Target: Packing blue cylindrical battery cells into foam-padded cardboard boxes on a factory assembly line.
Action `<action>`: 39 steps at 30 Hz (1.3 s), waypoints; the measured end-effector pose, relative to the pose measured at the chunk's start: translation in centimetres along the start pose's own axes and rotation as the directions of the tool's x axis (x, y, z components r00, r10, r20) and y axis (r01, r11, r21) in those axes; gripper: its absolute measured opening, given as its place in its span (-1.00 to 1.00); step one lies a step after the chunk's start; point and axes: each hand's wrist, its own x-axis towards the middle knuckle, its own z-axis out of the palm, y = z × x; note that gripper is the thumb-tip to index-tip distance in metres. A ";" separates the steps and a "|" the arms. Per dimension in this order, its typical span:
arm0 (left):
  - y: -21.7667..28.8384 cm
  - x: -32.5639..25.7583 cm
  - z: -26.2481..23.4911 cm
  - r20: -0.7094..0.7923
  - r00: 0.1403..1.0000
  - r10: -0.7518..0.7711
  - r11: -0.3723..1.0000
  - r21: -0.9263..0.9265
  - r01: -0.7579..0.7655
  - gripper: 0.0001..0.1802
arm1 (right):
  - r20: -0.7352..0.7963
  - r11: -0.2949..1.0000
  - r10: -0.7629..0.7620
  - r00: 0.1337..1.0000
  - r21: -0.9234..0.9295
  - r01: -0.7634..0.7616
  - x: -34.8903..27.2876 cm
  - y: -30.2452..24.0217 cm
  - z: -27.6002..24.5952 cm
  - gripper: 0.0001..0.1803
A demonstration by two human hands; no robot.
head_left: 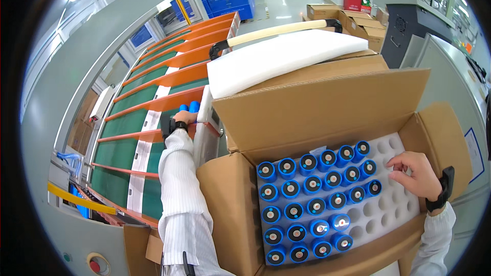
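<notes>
My left hand is stretched out at the right edge of the conveyor, its fingers closed around blue cylindrical battery cells; the fingertips are partly hidden. Over the right side of a white foam tray hovers my right hand, loosely curled, a gap between thumb and fingers and nothing in it. The tray lies inside an open cardboard box. Rows of upright blue battery cells with black ring tops fill its left and middle holes. Bare round holes show along its right side.
Orange dividers cross the green conveyor belt on the left. Behind the box's raised flap lies a white foam sheet, near a cream bar. A grey cabinet stands right. A red button sits lower left.
</notes>
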 end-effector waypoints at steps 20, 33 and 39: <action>1.3 -41.9 -16.8 -0.118 0.376 0.919 -0.053 -0.982 -0.179 -0.34 | 0.190 0.652 -0.390 0.901 0.748 0.125 -1.7 -0.8 0.3 -0.44; 14.8 -57.4 -7.9 0.292 0.477 0.829 0.374 -0.924 -0.084 -0.67 | 0.254 0.383 -0.211 0.944 0.910 -0.160 -3.3 0.7 -1.5 -0.27; 12.8 -55.3 -10.0 0.491 0.469 0.734 0.678 -0.562 -0.474 -0.64 | 0.409 0.922 -0.242 0.880 0.379 0.078 -2.6 2.1 -2.2 -0.45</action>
